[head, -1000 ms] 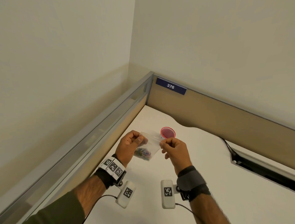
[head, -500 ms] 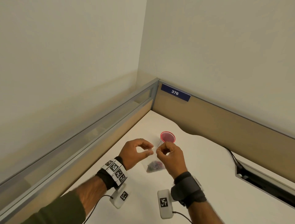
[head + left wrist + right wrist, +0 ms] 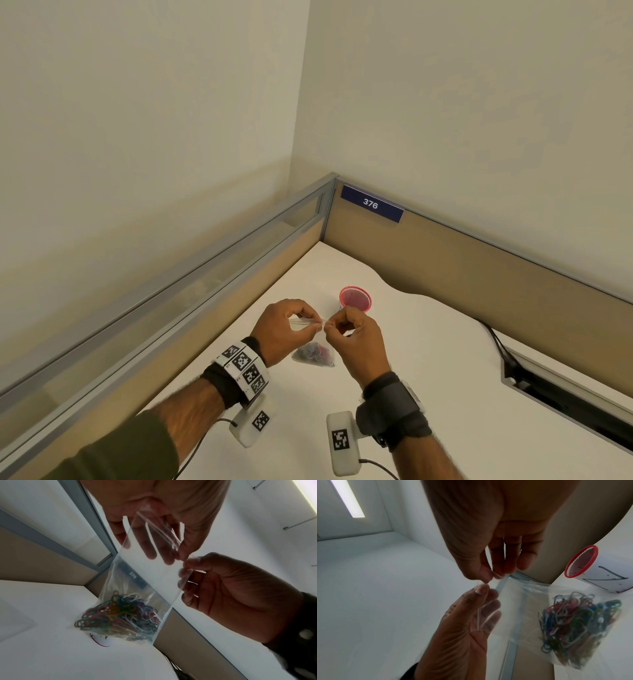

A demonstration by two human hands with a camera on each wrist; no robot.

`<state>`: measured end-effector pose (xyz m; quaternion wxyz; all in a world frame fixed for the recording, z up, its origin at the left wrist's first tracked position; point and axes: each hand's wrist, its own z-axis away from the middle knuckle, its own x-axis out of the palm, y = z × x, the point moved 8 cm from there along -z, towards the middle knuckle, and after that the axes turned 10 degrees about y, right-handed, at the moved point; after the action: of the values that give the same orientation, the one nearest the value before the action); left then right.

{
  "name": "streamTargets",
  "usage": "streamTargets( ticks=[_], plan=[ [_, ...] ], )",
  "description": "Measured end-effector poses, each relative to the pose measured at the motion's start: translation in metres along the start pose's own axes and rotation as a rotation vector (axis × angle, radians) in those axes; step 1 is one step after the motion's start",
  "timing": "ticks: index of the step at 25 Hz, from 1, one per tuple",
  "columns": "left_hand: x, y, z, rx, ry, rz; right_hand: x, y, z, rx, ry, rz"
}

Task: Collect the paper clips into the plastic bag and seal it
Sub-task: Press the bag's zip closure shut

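A clear zip plastic bag [image 3: 147,573] hangs upright over the white desk [image 3: 445,377]. A heap of coloured paper clips [image 3: 313,353] fills its bottom and looks to rest on the desk. My left hand [image 3: 317,326] pinches the bag's top strip between thumb and forefinger. My right hand [image 3: 329,325] pinches the same strip right beside it, thumb tips almost touching. In the left wrist view the top strip [image 3: 163,534] runs under my left fingers [image 3: 152,547]. The right wrist view shows the clips [image 3: 573,623] through the plastic.
A red mesh cup [image 3: 355,298] stands just behind the hands, near the beige partition [image 3: 479,274] with a blue "376" label [image 3: 371,204]. A glass-topped divider [image 3: 171,301] runs along the left. A black cable [image 3: 496,342] leads into a desk slot [image 3: 565,404] at right.
Both hands turned the bag from flat-facing to edge-on and lowered it. They moved together along the top strip until their pinches almost meet. The view tilted up.
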<state>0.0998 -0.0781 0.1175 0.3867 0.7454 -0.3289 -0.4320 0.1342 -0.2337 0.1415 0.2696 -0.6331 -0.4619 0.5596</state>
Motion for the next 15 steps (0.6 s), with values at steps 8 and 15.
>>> streamTargets(
  ticks=[8, 15],
  plan=[
    [0.002, 0.009, -0.002, 0.087, -0.019, -0.089, 0.001, -0.001, 0.003, 0.012, -0.011, 0.012],
    [0.000, 0.013, -0.006, 0.131, -0.029, -0.089, -0.006, 0.000, 0.000, -0.021, 0.015, 0.039]
  ],
)
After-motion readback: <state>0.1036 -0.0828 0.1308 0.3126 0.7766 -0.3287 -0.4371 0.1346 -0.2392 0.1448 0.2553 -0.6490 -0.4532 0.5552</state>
